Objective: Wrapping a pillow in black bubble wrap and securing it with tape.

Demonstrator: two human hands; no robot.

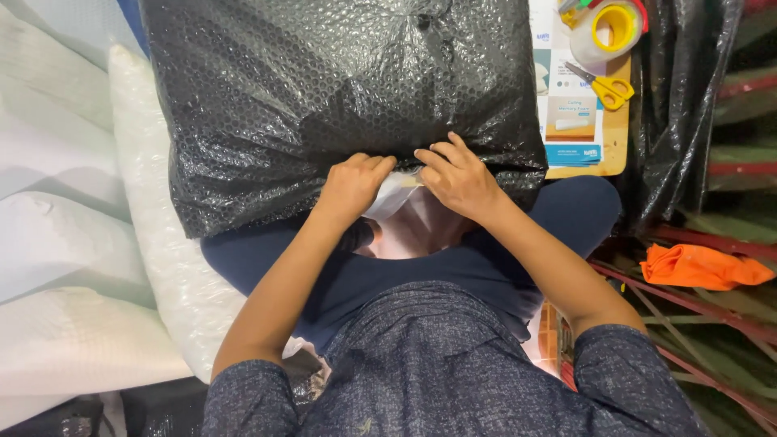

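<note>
Black bubble wrap (340, 105) is covering a big padded bundle that is resting across your lap and reaching away from you. Your left hand (354, 184) is curling into a fist on the wrap's near edge, gripping the gathered film. Your right hand (457, 176) is lying just beside it, fingers bent and pinching the same edge, where a white inner cover (396, 198) is peeking out. A tape dispenser (609, 31) and yellow-handled scissors (605, 87) are sitting at the top right, an orange cloth (704, 267) lower right.
</note>
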